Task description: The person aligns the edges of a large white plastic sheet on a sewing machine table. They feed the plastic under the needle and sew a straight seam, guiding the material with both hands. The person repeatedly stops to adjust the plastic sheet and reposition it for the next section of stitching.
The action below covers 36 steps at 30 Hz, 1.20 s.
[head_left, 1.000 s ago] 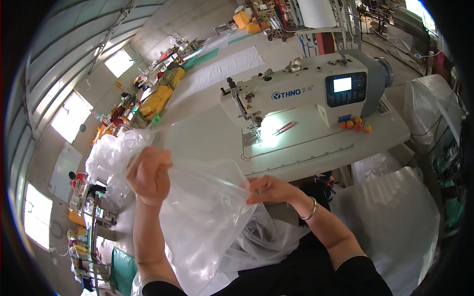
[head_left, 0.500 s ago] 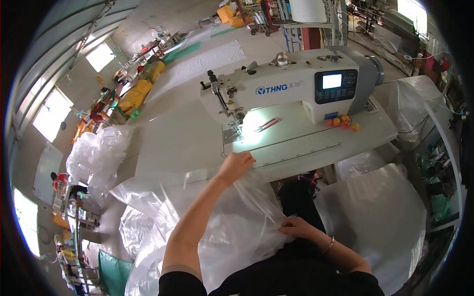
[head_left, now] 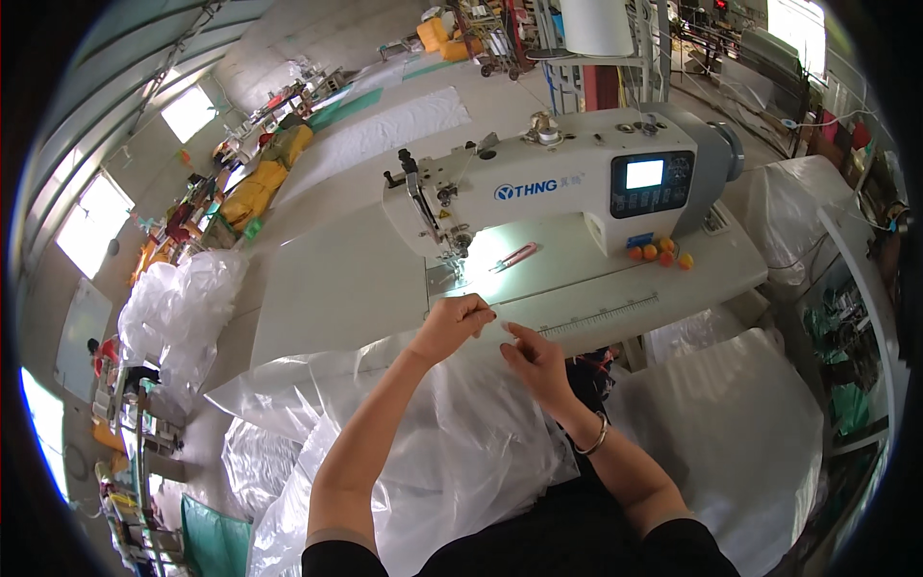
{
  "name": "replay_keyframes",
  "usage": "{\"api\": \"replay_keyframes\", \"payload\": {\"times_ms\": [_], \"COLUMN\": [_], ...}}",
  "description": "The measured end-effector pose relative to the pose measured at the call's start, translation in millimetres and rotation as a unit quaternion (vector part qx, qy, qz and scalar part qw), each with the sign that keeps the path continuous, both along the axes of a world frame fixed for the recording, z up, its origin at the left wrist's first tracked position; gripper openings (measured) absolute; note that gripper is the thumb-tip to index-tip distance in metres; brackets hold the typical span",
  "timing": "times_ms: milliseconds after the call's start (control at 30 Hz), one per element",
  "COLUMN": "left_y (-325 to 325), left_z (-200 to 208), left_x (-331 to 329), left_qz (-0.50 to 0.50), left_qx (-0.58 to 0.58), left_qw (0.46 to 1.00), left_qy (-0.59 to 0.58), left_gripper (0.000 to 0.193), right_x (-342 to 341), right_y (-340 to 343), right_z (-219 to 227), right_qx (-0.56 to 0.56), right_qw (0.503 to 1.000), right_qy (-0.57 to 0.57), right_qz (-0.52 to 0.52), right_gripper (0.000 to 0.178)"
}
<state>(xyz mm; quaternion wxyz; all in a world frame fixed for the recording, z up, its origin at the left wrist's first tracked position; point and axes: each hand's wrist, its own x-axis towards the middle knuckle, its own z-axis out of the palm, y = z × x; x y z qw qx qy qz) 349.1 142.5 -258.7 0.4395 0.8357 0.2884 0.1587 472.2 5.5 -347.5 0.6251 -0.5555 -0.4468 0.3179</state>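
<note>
A large sheet of clear plastic film [head_left: 461, 423] drapes over the table's front edge and down across my lap. My left hand [head_left: 450, 327] is closed in a pinch on its upper edge, just in front of the needle area of a white sewing machine [head_left: 538, 183]. Close by on the right, my right hand [head_left: 538, 363] is raised over the film with thumb and index finger apart. Nothing shows between those fingertips. Under the machine's arm, a small red-handled cutter [head_left: 514, 256] lies in the lamp light.
Several orange and red balls [head_left: 665, 252] sit at the machine's right base. A ruler scale [head_left: 601, 315] runs along the table front. Bundled plastic film [head_left: 183, 308] stands on the left, and a wide plastic sheet [head_left: 721, 433] hangs at the right. A white thread cone [head_left: 596, 27] is behind.
My right hand has let go of the film's lower right part and risen up and left, beside my left hand. My left hand stays near the same spot.
</note>
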Motion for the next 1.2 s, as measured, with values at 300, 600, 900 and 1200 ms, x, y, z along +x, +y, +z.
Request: {"api": "replay_keyframes", "payload": {"times_ms": [300,600,900,1200], "left_y": [4.2,6.3,18.6,32.1], "left_z": [-11.1,6.7,-8.1,2.9], "left_x": [0.9,-1.8,-0.5,-9.8], "left_qz": [0.034,0.036,0.041,0.011], "left_qx": [-0.081,-0.092,-0.065,-0.114], "left_qw": [0.996,0.995,0.997,0.992], "left_qy": [0.005,-0.008,0.008,-0.051], "left_gripper": [0.019,0.015,0.016,0.015], "right_x": [-15.5,4.2,-9.8,26.5], "right_y": [12.0,-27.4,-67.7,51.2], "right_z": [3.7,-0.5,-14.0,26.8], "right_qx": [0.076,-0.023,0.054,0.02], "right_qw": [0.898,0.999,0.903,0.999], "right_qy": [-0.416,-0.008,-0.426,0.0], "right_qz": [-0.12,0.042,-0.028,0.038], "right_gripper": [0.051,0.049,0.033,0.016]}}
